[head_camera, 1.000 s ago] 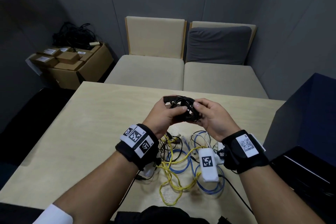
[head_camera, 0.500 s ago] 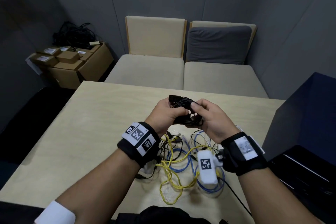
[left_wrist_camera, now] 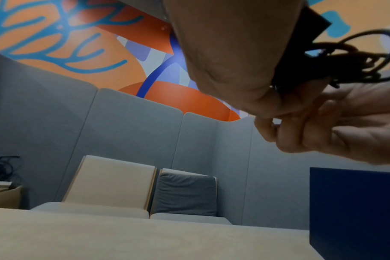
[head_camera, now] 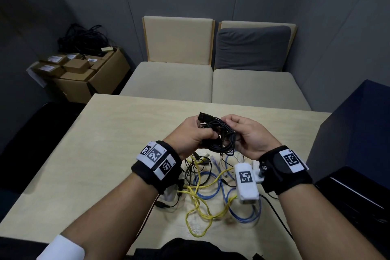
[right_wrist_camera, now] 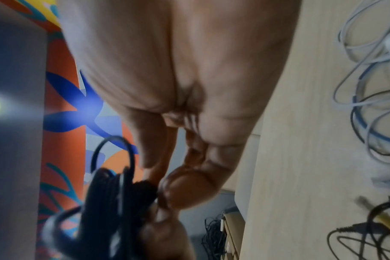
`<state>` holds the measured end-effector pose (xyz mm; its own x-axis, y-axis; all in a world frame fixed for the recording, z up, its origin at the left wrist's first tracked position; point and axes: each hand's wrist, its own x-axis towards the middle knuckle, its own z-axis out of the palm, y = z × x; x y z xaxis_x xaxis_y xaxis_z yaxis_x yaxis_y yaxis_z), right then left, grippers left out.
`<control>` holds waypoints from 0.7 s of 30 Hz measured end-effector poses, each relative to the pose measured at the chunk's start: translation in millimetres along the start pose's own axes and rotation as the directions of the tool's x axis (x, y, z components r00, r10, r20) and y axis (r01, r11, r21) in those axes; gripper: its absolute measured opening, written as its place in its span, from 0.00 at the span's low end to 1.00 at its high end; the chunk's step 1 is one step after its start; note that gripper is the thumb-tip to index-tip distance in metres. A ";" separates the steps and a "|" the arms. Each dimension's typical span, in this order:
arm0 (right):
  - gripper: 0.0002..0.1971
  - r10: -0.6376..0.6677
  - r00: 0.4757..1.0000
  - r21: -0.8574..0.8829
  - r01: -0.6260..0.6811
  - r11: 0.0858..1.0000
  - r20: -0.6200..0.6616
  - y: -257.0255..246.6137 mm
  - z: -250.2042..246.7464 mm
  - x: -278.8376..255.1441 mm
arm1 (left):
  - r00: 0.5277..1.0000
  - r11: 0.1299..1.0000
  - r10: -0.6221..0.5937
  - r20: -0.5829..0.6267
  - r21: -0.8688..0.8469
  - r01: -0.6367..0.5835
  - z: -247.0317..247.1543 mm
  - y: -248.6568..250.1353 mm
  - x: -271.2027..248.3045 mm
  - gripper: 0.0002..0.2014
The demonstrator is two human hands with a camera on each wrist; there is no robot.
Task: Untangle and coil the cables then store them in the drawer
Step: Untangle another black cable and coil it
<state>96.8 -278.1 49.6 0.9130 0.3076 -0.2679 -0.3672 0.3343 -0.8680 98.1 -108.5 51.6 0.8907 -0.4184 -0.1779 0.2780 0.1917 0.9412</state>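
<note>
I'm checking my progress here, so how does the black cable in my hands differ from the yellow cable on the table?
The black cable is gathered into a compact coil; the yellow cable sprawls in loose loops. The black cable is held above the table by the left hand and right hand; the yellow cable lies on it, crossed with blue cables. Both are thin, flexible cables.

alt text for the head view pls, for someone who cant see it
Both hands, left hand and right hand, hold a coiled black cable above a wooden table. Tangled yellow and blue cables lie beneath them.
</note>
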 end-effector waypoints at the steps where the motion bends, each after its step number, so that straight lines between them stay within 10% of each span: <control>1: 0.07 -0.005 1.000 0.014 0.005 1.000 0.011 1.3 -3.1 -0.1 | 1.000 1.000 0.003 -0.005 -0.018 -0.003 -0.8 1.1 -0.1 0.16; 8: 0.32 -0.062 0.985 -0.009 0.064 0.998 0.163 6.6 -16.1 2.2 | 1.000 1.000 -0.006 -0.015 -0.013 0.006 1.2 5.8 1.5 0.15; 13: 0.03 -0.103 0.994 0.022 0.104 0.994 -0.046 2.7 -21.6 6.2 | 0.997 0.999 -0.015 -0.070 -0.043 0.012 -0.2 6.9 6.4 0.18; 21: 0.08 -0.269 0.928 0.063 0.294 0.954 -0.258 -19.4 -35.4 -1.8 | 0.961 0.996 0.077 -0.267 -0.030 -0.088 -5.2 7.7 15.5 0.10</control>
<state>108.6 -316.6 52.1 0.9919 -0.0341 -0.1227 -0.0928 0.4653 -0.8803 115.9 -108.9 54.6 0.9730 -0.1503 -0.1752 0.2092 0.2539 0.9443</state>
